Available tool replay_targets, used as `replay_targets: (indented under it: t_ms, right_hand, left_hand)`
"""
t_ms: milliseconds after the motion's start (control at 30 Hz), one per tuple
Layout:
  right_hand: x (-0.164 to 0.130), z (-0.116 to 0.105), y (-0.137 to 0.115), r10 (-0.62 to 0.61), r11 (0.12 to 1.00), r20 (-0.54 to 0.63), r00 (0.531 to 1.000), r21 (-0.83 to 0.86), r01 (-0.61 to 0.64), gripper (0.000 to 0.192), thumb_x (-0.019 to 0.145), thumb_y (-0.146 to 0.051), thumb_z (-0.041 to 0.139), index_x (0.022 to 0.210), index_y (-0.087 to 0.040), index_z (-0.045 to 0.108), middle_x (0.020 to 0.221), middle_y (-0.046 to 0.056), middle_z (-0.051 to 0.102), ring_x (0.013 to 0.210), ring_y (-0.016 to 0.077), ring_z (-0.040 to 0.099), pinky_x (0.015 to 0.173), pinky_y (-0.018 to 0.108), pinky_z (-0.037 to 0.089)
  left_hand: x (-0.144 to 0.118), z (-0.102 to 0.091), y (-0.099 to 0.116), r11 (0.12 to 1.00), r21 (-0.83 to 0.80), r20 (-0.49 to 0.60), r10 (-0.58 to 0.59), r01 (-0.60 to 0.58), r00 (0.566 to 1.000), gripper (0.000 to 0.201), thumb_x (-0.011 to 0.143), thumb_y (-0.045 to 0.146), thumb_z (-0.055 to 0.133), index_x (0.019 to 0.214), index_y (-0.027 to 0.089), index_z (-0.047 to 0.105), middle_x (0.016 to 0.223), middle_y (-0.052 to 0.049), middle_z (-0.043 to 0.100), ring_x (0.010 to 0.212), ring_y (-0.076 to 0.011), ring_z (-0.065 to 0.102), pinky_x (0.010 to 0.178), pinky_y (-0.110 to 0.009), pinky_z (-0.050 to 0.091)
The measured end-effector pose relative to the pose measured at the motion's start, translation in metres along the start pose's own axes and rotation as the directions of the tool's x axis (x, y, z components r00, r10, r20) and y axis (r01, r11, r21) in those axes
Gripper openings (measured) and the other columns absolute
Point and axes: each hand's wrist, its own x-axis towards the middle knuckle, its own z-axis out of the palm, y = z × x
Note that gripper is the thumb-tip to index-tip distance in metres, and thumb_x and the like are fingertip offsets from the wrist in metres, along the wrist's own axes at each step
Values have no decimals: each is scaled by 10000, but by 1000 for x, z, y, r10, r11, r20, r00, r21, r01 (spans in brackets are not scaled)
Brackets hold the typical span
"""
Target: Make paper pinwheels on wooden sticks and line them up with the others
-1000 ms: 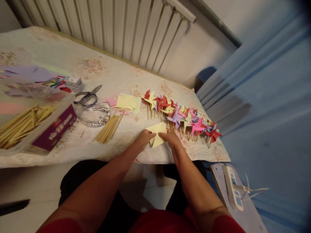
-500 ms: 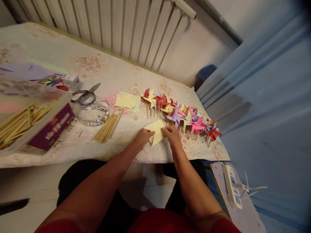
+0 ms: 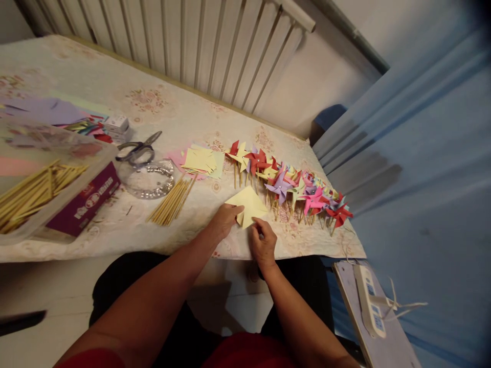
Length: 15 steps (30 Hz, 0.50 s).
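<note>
A pale yellow paper square (image 3: pixel 251 201) with slits cut in it is held just above the table's front part. My left hand (image 3: pixel 226 219) pinches its left corner between thumb and fingers. My right hand (image 3: pixel 264 239) is at the lower right edge, its thumb and forefinger closed on the paper near the bottom corner. Beyond the paper, to the right, stands a dense cluster of paper pinwheels (image 3: pixel 282 186) on sticks, in red, yellow, purple and pink. Left of my hands lie a bundle of thin sticks (image 3: pixel 171 200) and a stack of yellow paper squares (image 3: pixel 199 160).
A round clear dish (image 3: pixel 150 180) holds small shiny pieces, with scissors (image 3: pixel 138 149) lying across its rim. Farther left, a plastic box (image 3: pixel 82 204) contains more sticks. A radiator (image 3: pixel 192 43) borders the back; a power strip (image 3: pixel 369 301) lies at the right.
My right hand has moved from the paper's right corner down to its lower edge. My left hand keeps its hold on the left corner. The view has shifted slightly.
</note>
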Motion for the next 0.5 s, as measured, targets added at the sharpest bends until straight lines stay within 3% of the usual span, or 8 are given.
replay_targets:
  t_ms: [100, 200, 300, 500]
  right_hand:
    - [7, 3, -3, 5, 999, 12, 1000, 44, -5, 249, 855, -275, 528, 1000, -219, 722, 901, 59, 697, 836, 192, 630, 810, 323, 491]
    - [11, 8, -7, 120, 985, 37, 992, 121, -124, 206, 847, -327, 558, 917, -213, 715, 797, 30, 694, 724, 175, 628, 756, 304, 491]
    - [16, 12, -13, 285, 931, 57, 957, 222, -290, 202, 835, -380, 577, 853, -208, 683, 622, -26, 628, 544, 144, 574, 642, 275, 481]
    - [27, 17, -29, 466, 808, 88, 880, 364, -464, 199, 779, -408, 594, 756, -211, 607, 578, -47, 594, 452, 124, 541, 469, 244, 422]
  left_hand:
    - [0, 0, 0, 1000, 19, 17, 4, -4, 1000, 108, 651, 222, 679, 718, 142, 652, 663, -24, 681, 606, -146, 612, 639, -253, 481]
    - [-1, -1, 1, 998, 57, 42, 26, -28, 999, 104, 656, 234, 675, 695, 144, 639, 628, -5, 646, 590, -135, 580, 621, -243, 467]
    - [-2, 0, 1, 993, 105, 45, 47, -51, 998, 114, 667, 244, 662, 640, 149, 605, 594, 8, 600, 583, -124, 553, 624, -238, 456]
    - [-2, 1, -1, 975, 214, 7, 66, -66, 998, 133, 692, 275, 635, 656, 152, 604, 621, 1, 605, 579, -124, 545, 578, -230, 418]
